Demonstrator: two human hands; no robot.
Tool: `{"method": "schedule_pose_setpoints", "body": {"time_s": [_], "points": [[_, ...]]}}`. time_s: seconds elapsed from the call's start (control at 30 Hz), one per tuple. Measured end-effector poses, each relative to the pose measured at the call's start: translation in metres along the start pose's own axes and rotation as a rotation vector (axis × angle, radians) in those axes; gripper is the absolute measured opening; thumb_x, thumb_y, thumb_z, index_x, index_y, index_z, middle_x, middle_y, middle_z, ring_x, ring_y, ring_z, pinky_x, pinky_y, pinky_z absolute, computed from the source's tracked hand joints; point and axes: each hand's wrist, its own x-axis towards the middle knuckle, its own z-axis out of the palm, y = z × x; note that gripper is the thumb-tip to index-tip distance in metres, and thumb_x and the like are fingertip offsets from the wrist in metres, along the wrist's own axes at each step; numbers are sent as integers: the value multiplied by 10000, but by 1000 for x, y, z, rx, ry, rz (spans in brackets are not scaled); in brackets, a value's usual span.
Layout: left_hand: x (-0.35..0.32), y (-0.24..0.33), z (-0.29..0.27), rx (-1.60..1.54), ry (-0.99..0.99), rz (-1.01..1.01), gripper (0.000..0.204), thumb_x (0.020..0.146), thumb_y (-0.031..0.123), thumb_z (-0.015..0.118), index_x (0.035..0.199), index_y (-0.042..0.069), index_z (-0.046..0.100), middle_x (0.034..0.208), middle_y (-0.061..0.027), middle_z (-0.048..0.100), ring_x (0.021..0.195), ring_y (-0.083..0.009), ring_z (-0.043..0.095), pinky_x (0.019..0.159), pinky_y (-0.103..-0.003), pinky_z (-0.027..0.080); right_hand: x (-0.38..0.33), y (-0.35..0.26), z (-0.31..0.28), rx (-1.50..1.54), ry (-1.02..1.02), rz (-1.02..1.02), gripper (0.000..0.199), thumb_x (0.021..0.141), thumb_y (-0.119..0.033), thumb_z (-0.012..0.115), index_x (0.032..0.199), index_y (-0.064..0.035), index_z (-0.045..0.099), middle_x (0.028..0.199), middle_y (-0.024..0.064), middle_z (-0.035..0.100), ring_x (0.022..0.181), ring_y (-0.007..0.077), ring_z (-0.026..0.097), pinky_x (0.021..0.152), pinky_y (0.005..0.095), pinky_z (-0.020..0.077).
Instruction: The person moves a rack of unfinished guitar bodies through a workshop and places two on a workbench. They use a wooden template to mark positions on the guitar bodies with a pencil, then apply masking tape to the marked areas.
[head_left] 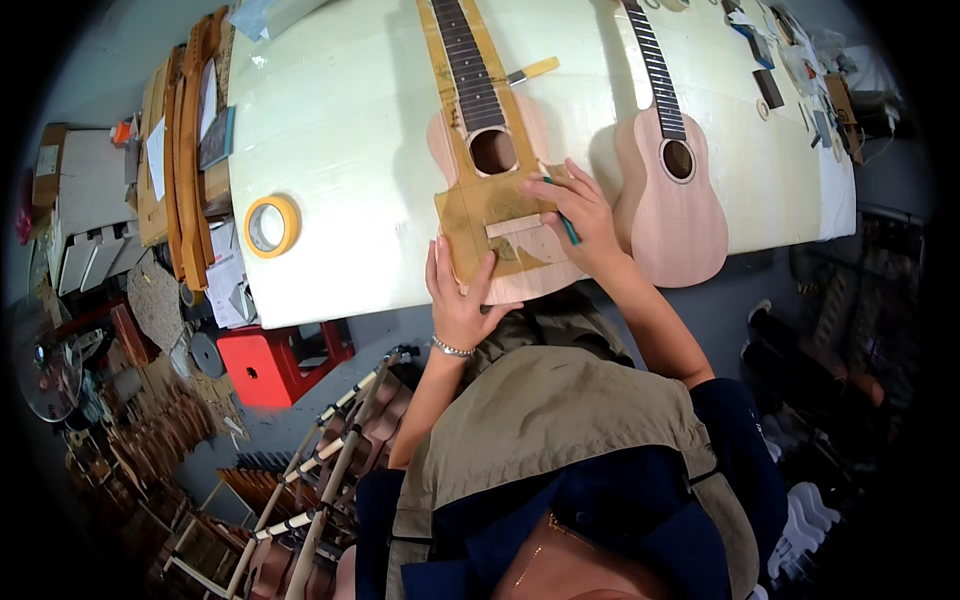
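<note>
A pale wooden ukulele (pixel 440 140) lies face up on the white-covered bench, its neck pointing away from me. Over its top and along both sides of its fretboard (pixel 466 62) sits a yellowish-brown flat template (pixel 462 215). In the template's lower part a narrow light strip (pixel 513 226) shows; I cannot tell whether it is a slot or a separate piece. My left hand (pixel 461 305) rests on the lower left edge of template and body, fingers spread. A dark green pencil (pixel 563 222) is held in my right hand (pixel 590 215), over the template's right side.
A second ukulele (pixel 668 195) lies to the right. A yellow-handled flat tool (pixel 535 70) is beside the first neck. A yellow tape roll (pixel 271 226) sits on the left of the bench (pixel 340 250). Red stool (pixel 262 365) and instrument rack (pixel 340 460) stand below left.
</note>
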Motion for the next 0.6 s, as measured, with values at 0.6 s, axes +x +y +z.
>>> {"method": "schedule_pose_setpoints", "body": {"time_s": [0.6], "points": [[-1, -5, 5, -11, 37, 7, 715, 669, 580, 629, 1178, 86, 548, 1335, -349, 245, 1211, -485, 284, 984, -501, 268, -1, -12, -4, -339, -145, 25, 115, 739, -147, 645, 850, -118, 648, 788, -2, 598, 789, 191, 523, 698, 328, 366]]}}
